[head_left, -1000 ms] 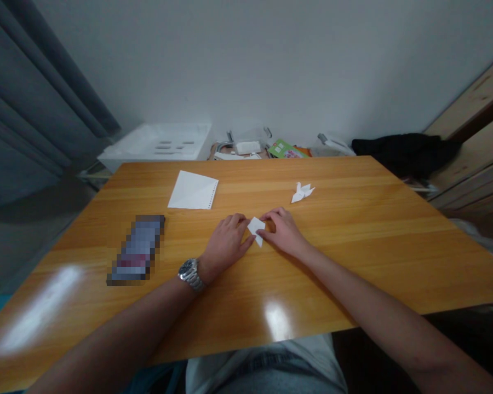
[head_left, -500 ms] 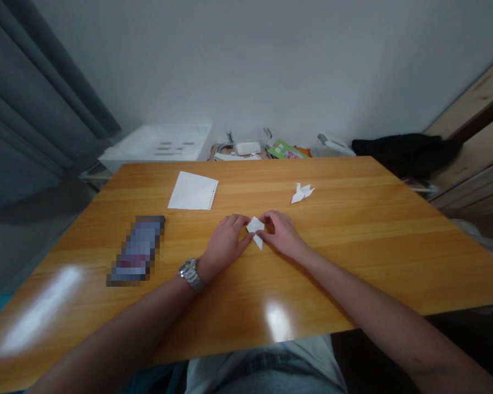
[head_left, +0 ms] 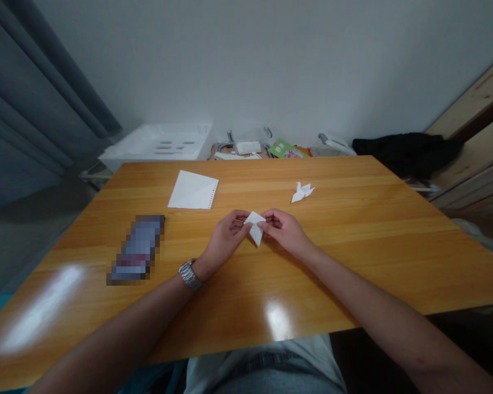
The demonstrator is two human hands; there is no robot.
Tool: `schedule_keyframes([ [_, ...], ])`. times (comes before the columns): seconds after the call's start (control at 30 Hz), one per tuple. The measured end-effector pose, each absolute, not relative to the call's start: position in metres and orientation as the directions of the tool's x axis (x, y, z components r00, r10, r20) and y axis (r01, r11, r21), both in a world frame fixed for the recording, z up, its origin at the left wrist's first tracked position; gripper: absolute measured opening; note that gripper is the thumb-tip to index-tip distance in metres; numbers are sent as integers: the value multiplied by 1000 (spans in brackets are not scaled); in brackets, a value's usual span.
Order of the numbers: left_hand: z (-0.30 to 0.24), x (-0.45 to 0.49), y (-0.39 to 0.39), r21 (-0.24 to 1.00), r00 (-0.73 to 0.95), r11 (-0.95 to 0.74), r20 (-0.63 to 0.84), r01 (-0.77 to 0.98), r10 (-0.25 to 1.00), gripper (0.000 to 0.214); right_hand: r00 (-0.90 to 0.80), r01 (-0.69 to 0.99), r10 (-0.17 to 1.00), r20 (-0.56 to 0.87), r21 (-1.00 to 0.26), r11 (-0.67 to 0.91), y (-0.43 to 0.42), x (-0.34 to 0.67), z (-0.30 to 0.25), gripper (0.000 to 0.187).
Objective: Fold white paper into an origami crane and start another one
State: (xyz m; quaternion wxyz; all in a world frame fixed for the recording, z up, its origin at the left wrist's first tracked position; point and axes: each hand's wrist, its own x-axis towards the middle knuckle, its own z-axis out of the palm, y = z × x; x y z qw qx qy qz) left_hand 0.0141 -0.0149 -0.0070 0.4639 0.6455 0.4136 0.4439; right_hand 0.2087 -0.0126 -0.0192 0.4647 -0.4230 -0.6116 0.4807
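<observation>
A small white folded paper (head_left: 255, 234), kite-shaped with its narrow point toward me, is held between both hands over the middle of the table. My left hand (head_left: 227, 231) pinches its left edge, thumb on top and fingers curled behind. On the other side, my right hand (head_left: 286, 232) grips the right edge in the same way, its thumb pressed on the paper's face. The fingertips behind the paper are partly hidden. Beyond my right hand stands a white origami bird (head_left: 302, 192).
A white sheet (head_left: 194, 190) with a perforated edge lies at the back left of the wooden table (head_left: 378, 235). Left of my arm is a blurred-out phone-like device (head_left: 137, 249). Behind the table are a white tray (head_left: 164, 141), a green booklet (head_left: 286, 148) and black cloth (head_left: 406, 153).
Both hands have lifted the folded paper slightly and tilted it. The thumbs now press on its face, and its lower part looks wider. The other things have stayed put.
</observation>
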Motion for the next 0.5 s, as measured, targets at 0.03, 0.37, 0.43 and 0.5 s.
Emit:
schedule_keyframes([
  [0.03, -6, 15, -16, 971, 280, -218, 182, 103, 943, 26, -201, 63, 965, 170, -981, 186, -14, 209, -18, 24],
  [0.37, -5, 16, -21, 987, 297, -161, 156, -9, 942, 28, -218, 62, 959, 179, -978, 197, -27, 202, -2, 27],
  [0.43, -5, 16, -21, 983, 299, -181, 176, -11, 938, 28, -219, 58, 958, 187, -977, 204, -29, 202, 0, 28],
  [0.5, -4, 16, -21, 982, 292, -190, 186, -16, 938, 28, -230, 36, 955, 187, -979, 200, -30, 202, 2, 28],
])
